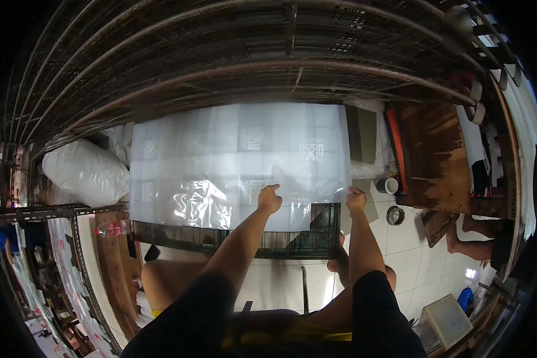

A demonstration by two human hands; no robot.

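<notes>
The left hand (269, 197) rests on the lower part of a large translucent sheet (232, 161). Its fingers (274, 188) are curled narrow and pressed onto the sheet, thumb to the inside; whether they pinch a fold cannot be told. The right hand (356, 198) sits at the sheet's lower right corner, fingers closed on the edge of the sheet there.

The sheet lies spread flat, reaching well beyond both sets of fingers to the far side and to the left. Faint square panels show through it. A wrinkled, glossy patch lies just left of the left fingers. The sheet's near edge overhangs a dark wire rack (238, 238), directly below both hands.

Just right of the right fingers stand a small cup (389, 185) and, nearer the person, a round tin (395, 215) on the tiled floor (411, 244). Further right is a brown wooden board (432, 158). Well left of the left fingers lies a white bag (86, 170). Near the rack's left end lies a bottle (110, 228). Another person's bare feet (456, 232) show at the right, well apart from both hands.
</notes>
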